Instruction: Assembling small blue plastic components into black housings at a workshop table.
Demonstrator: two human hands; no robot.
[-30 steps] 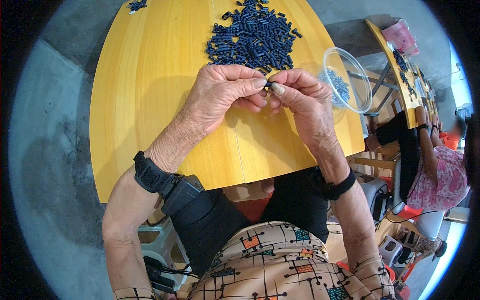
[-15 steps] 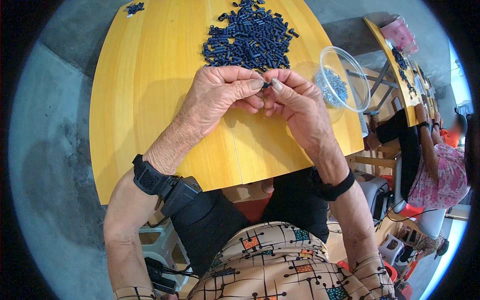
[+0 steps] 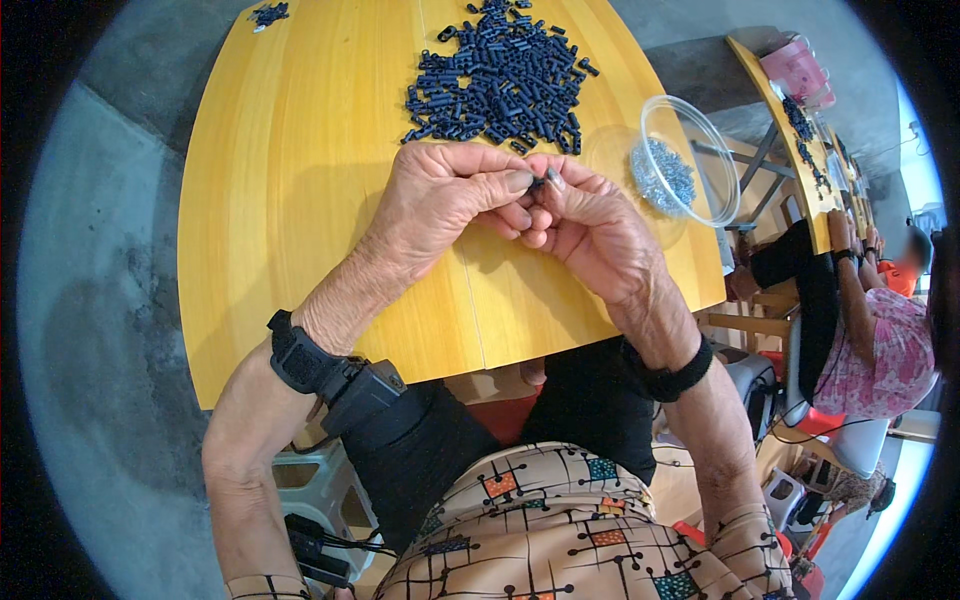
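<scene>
A small black plastic part (image 3: 537,186) is pinched between the two hands, mostly covered by fingertips. My left hand (image 3: 455,190) is closed on it with thumb and forefinger. My right hand (image 3: 590,215) grips it from the other side, its thumb tip at the part; whether it also holds a screw cannot be seen. Just beyond the hands lies a heap of black cylindrical plastic parts (image 3: 500,80). To the right of my right hand stands a clear round plastic tub (image 3: 722,205) with many small silvery metal pieces (image 3: 662,175), probably screws, inside.
The yellow wooden table (image 3: 290,200) ends just before my lap. A little cluster of dark parts (image 3: 269,14) lies at its far left corner. Off to the right, a person in a pink patterned top (image 3: 870,350) sits at another table (image 3: 822,225) with dark parts and a pink basket (image 3: 797,70).
Both hands have drawn slightly nearer to me, and more of the heap's near edge shows. The right fingers have curled in closer beneath the part.
</scene>
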